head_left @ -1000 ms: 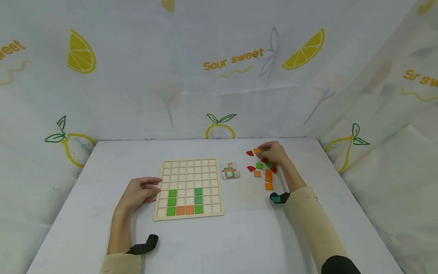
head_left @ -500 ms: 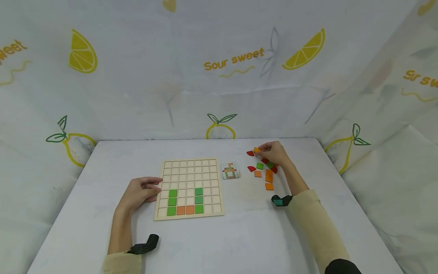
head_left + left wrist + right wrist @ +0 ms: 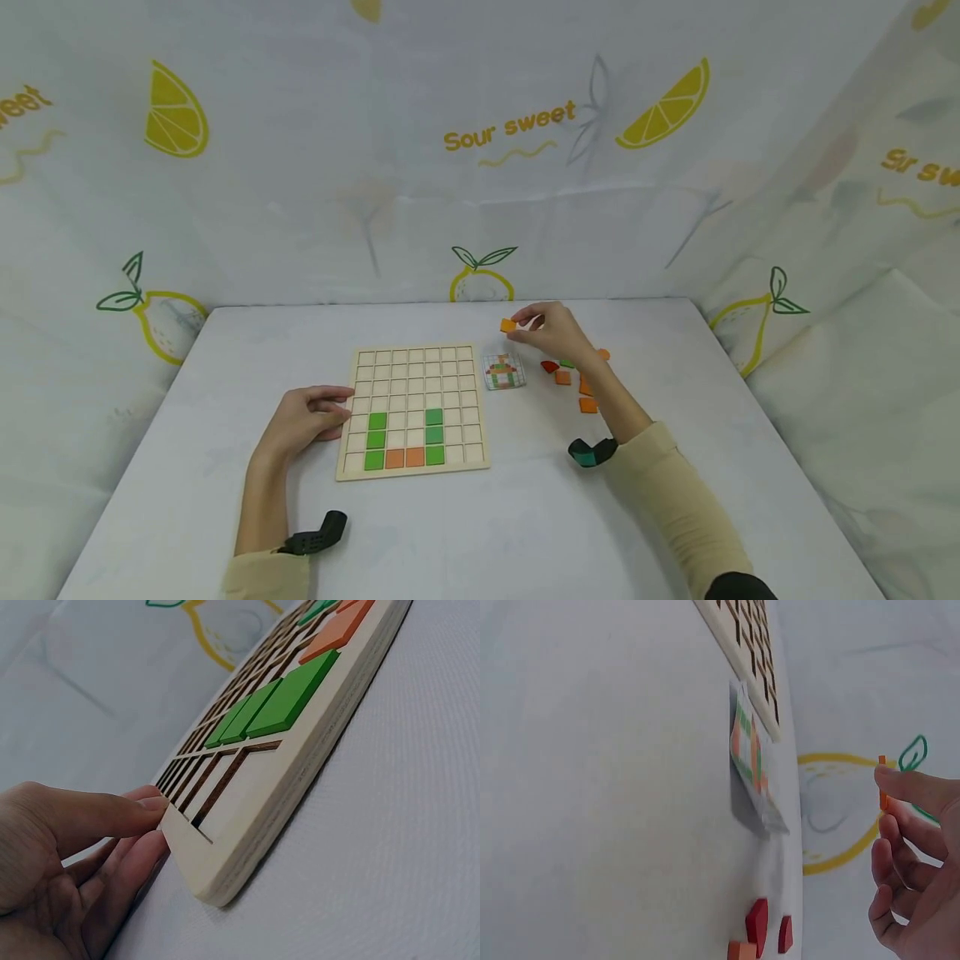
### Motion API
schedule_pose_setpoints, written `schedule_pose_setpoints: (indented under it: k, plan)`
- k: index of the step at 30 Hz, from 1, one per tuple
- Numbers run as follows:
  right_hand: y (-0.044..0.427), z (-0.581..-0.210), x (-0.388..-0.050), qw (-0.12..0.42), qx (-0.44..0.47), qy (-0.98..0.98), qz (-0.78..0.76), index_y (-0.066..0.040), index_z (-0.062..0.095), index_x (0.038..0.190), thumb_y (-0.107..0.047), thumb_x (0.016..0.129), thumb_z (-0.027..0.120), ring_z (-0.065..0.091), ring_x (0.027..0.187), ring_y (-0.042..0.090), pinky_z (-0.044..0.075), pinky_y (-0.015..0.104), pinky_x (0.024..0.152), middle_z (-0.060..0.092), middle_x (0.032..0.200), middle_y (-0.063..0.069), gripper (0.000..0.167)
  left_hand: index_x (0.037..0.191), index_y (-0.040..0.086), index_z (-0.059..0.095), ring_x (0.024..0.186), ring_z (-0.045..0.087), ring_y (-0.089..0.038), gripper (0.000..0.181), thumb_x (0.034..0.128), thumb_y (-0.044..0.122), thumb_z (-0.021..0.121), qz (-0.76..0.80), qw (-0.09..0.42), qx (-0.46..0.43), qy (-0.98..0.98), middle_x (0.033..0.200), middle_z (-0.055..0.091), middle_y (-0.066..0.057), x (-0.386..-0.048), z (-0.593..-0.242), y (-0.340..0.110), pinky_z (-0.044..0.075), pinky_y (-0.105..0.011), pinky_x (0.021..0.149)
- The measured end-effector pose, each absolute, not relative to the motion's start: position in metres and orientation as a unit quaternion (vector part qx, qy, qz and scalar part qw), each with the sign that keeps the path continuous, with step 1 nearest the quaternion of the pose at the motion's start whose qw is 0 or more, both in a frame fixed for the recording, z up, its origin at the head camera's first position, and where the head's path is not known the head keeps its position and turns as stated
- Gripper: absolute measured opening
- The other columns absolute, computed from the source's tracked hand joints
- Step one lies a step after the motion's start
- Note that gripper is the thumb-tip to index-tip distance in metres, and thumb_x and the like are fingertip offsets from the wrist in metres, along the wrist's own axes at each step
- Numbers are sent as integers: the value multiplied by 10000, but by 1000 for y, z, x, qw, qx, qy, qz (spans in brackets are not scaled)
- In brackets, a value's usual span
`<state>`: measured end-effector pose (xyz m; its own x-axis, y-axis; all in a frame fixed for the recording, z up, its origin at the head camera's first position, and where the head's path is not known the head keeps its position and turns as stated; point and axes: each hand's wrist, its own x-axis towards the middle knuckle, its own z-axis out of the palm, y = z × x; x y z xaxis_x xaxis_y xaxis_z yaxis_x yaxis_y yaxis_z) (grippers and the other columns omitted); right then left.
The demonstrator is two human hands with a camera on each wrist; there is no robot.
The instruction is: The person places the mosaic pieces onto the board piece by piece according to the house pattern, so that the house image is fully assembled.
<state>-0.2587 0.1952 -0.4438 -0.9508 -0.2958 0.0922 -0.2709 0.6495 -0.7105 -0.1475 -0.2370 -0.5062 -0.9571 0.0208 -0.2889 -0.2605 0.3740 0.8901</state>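
A wooden grid board (image 3: 450,392) lies on the table with two columns of green tiles (image 3: 377,440) and a pair of orange tiles (image 3: 405,458) between their lower ends. At its left edge, my left hand (image 3: 307,417) holds the rim, thumb and fingertips against the wood; the left wrist view shows the thumb (image 3: 112,817) at that edge. My right hand (image 3: 551,329) pinches a small orange square tile (image 3: 507,326) between thumb and fingertips, raised above the table. Below this hand is a picture card (image 3: 503,372) showing a coloured grid pattern.
Loose tiles lie right of the card: a red curved piece (image 3: 550,367), an orange square (image 3: 562,378) and several others, partly hidden by my right forearm. A printed white cloth (image 3: 337,167) hangs behind the table (image 3: 450,542).
The right hand has picked up the orange tile from among the loose pieces and carried it left, to above the card. The left hand stays at the board's edge.
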Motion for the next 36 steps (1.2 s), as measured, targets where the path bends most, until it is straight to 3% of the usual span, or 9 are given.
schedule_pose_setpoints:
  k: [13, 20, 26, 36]
  plan:
    - [110, -439, -235, 60, -254, 888, -378, -64, 813, 1127, -253, 913, 888, 667, 948, 250, 517, 220, 733, 768, 1067, 98, 295, 1419, -2, 688, 864, 704, -79, 489, 948, 55, 804, 554, 126, -73, 820, 1006, 745, -36, -148, -504, -238, 656, -225, 718]
    - [67, -446, -226, 85, -309, 882, -346, -117, 813, 1116, -284, 926, 874, 662, 892, 134, 514, 191, 735, 788, 1096, 39, 260, 1417, 1, 691, 870, 706, -80, 483, 950, 55, 803, 550, 122, -73, 823, 1048, 751, -63, -146, -504, -237, 658, -229, 716]
    - [36, -449, -217, 121, -317, 884, -322, -151, 814, 1105, -298, 933, 869, 636, 836, 58, 507, 177, 713, 771, 1086, 13, 233, 1417, 1, 691, 870, 710, -89, 479, 956, 62, 805, 549, 122, -68, 824, 1071, 760, -95, -145, -505, -237, 657, -222, 718]
    - [4, -473, -213, 147, -298, 904, -270, -187, 799, 1034, -357, 923, 876, 598, 747, 1, 467, 176, 633, 740, 891, -92, 218, 1417, 7, 691, 875, 708, -96, 472, 960, 60, 797, 549, 124, -67, 824, 1081, 763, -96, -146, -504, -236, 657, -221, 725]
